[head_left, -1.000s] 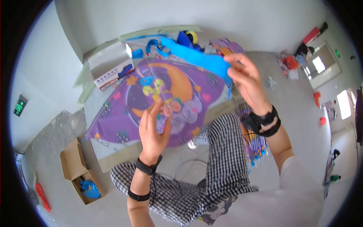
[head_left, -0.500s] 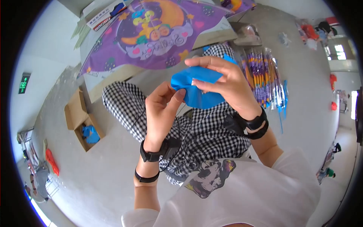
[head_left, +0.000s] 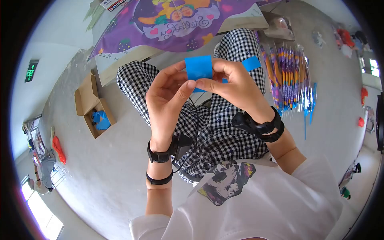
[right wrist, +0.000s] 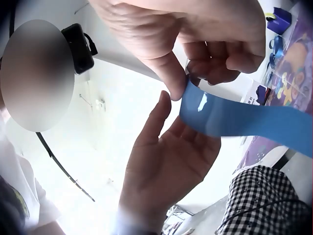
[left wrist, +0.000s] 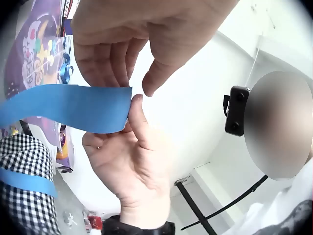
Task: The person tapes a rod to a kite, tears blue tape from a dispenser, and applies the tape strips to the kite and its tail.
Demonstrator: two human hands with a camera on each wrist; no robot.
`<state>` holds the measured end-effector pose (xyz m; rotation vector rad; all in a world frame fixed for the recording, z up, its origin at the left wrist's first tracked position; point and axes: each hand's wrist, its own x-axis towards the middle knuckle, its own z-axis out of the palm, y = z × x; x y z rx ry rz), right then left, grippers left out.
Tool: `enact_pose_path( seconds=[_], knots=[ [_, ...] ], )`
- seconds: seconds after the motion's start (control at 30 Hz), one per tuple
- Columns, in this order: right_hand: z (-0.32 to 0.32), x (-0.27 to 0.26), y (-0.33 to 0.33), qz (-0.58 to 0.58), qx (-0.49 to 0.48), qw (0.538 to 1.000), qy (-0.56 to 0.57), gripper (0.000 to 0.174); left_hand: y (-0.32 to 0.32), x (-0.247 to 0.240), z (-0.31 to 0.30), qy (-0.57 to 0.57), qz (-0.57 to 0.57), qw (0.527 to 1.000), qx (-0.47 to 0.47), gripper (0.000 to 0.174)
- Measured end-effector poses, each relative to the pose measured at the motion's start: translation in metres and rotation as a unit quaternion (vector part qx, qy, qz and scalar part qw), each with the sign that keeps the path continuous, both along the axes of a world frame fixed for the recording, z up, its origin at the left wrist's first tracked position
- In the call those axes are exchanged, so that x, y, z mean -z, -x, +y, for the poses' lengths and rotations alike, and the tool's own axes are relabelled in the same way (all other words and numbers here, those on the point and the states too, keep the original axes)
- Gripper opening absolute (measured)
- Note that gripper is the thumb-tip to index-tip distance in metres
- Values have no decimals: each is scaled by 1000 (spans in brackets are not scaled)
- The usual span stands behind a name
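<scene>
1. Evidently the work sits between the two hands: a smooth blue strip is held up above the lap, its near end by the thumbs.
2. Right hand: it pinches the end of the blue strip, thumb against the tip and fingers bent behind. In the right wrist view that end catches a white glint.
3. Left hand: its fingers reach behind the blue strip, touching the edge, while the thumb stands just off the end. I cannot tell whether it grips. In the head view the two thumb tips meet or nearly meet below the strip.
4. In both wrist views the blue strip runs away from the hands toward the counter side, bending gently.
5. A blue band lies across one knee of the black-and-white checked trousers; whether it joins the held strip I cannot tell.
6. Beyond the knees, a purple sheet printed with hearts, stars and lettering is spread over the counter.
7. On the floor to the right lie slim purple-and-orange bundles in clear wrapping, side by side.
8. On the floor to the left, an open cardboard box contains crumpled blue pieces.
</scene>
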<state>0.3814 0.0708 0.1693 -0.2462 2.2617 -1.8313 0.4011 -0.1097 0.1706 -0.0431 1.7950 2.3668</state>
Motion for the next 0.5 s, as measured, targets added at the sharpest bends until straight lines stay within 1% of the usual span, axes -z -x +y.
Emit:
enact_pose_path(
  seconds=[0.1,0.13,0.23,0.27,0.3,0.33,0.37,0.4,0.43,0.47,0.5],
  knots=[
    [0,-6,1,-73,58,981,167,30,3,4,2,54,63,994,67,55],
    [5,-8,4,-68,58,979,186,31,4,9,3,115,78,986,87,52],
    [15,-20,11,-29,99,964,247,31,7,27,4,139,42,979,143,45],
    [26,-30,17,-22,118,962,246,16,8,30,0,156,29,974,161,38],
    [48,-25,29,20,106,952,288,13,10,30,-5,134,11,977,163,37],
    [63,-28,38,44,141,926,347,13,11,30,-11,112,-8,980,164,36],
    [90,-24,49,68,159,918,356,13,12,31,-17,90,-26,982,165,35],
    [113,-28,54,65,164,911,374,16,13,34,-26,61,-25,985,161,33],
    [129,-33,58,74,232,901,358,17,15,34,-36,57,-31,984,168,33],
    [154,-33,62,77,269,885,373,22,16,36,-46,54,-38,983,174,33],
    [165,-37,62,96,316,877,350,24,17,37,-57,51,-46,982,177,32]
  ],
)
